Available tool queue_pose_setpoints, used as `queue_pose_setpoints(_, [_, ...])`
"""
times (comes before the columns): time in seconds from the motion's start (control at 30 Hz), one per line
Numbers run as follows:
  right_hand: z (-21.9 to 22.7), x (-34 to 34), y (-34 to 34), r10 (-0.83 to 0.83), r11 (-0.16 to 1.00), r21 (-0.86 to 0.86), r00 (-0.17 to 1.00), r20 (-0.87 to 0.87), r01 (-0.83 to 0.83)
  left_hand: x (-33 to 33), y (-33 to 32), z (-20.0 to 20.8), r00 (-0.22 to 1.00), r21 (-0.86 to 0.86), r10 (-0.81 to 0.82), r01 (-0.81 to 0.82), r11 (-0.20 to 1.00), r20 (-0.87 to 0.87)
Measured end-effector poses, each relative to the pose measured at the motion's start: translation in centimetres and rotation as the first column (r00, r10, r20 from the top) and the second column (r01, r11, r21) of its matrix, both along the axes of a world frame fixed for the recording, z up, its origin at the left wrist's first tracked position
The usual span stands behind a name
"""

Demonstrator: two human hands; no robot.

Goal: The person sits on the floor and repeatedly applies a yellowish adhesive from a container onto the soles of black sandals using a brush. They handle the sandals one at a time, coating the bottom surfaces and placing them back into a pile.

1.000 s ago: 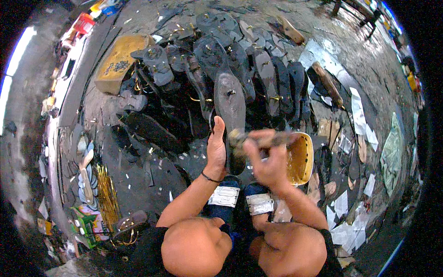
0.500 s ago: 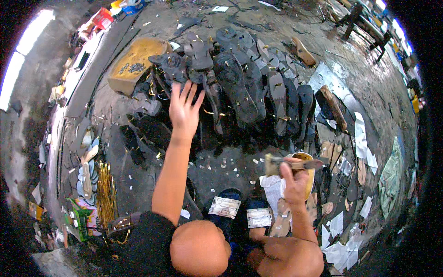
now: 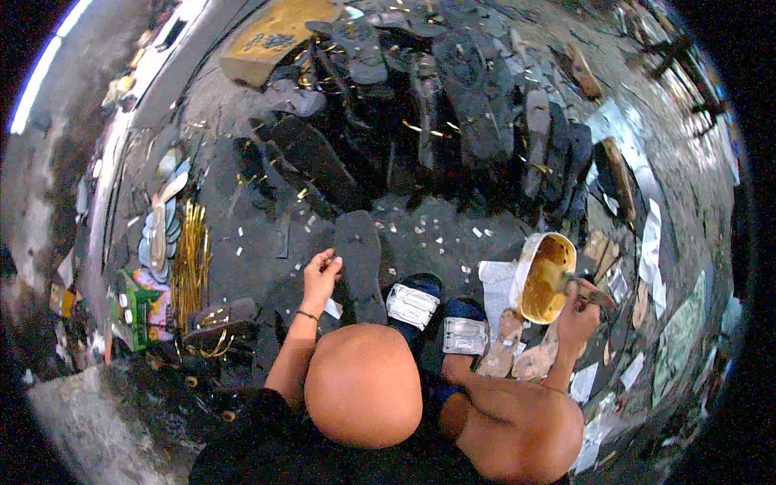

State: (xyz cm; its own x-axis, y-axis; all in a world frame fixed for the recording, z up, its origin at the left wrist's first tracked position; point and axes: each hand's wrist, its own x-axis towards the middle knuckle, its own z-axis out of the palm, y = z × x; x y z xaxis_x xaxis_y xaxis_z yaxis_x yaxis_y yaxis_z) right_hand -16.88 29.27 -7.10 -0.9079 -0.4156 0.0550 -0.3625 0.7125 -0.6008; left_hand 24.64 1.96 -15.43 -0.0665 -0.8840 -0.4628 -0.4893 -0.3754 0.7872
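Observation:
My left hand (image 3: pixel 321 279) is closed, its curled fingers at the left edge of a dark shoe sole (image 3: pixel 360 257). The sole extends forward from beside my left knee; its near end is hidden behind the knee. On the right, my right hand (image 3: pixel 577 318) grips a brush (image 3: pixel 596 297) by its wooden handle. The brush's bristle end dips into an oblong, pale-rimmed tub (image 3: pixel 526 267) of yellow-brown, glue-like paste (image 3: pixel 543 289).
Ahead lies a heap of dark soles and sandals (image 3: pixel 477 121). A yellow block (image 3: pixel 271 36) with small dark bits stands far left. Golden strips (image 3: pixel 191 263) lie at left near light insoles (image 3: pixel 158 234). White scraps (image 3: pixel 649 250) litter the right.
My left hand has drawn back from the heap toward my knee, where a dark sole now lies. My right hand has moved right, lowering the brush into the tub. The view has shifted.

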Motion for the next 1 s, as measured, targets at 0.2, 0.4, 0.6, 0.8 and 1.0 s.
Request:
queue_pose_setpoints(0.2, [-1.0, 2.2, 6.2, 0.107, 0.987, 0.112, 0.992, 0.064, -0.114, -5.3, 5.9, 1.4, 0.94, 0.094, -0.246, 0.229, 0.969, 0.237])
queue_pose_setpoints(0.4, [2.0, 5.1, 6.3, 0.32, 0.932, 0.225, 0.937, -0.139, -0.285, -5.8, 5.4, 5.4, 0.913, -0.457, -0.325, 0.405, 0.792, 0.247])
queue_pose_setpoints(0.6, [4.4, 5.4, 4.2, 0.187, 0.948, 0.09, 0.765, 0.616, -0.304, -8.2, 4.7, 0.0, 0.574, -0.286, -0.791, 0.811, 0.511, 0.212])
queue_pose_setpoints(0.8, [5.5, 5.1, -3.3, 0.279, 0.893, -0.444, 0.69, 0.668, 0.068, -15.4, 1.8, -1.2, 0.37, -0.366, -0.829, 0.905, 0.219, 0.42])
queue_pose_setpoints(1.0, [6.5, 5.8, -15.3, 0.5, 0.73, -0.608, 0.85, 0.164, -0.312, -20.3, -1.0, 4.2, 0.659, 0.365, -0.023, 0.444, 0.818, -0.752])
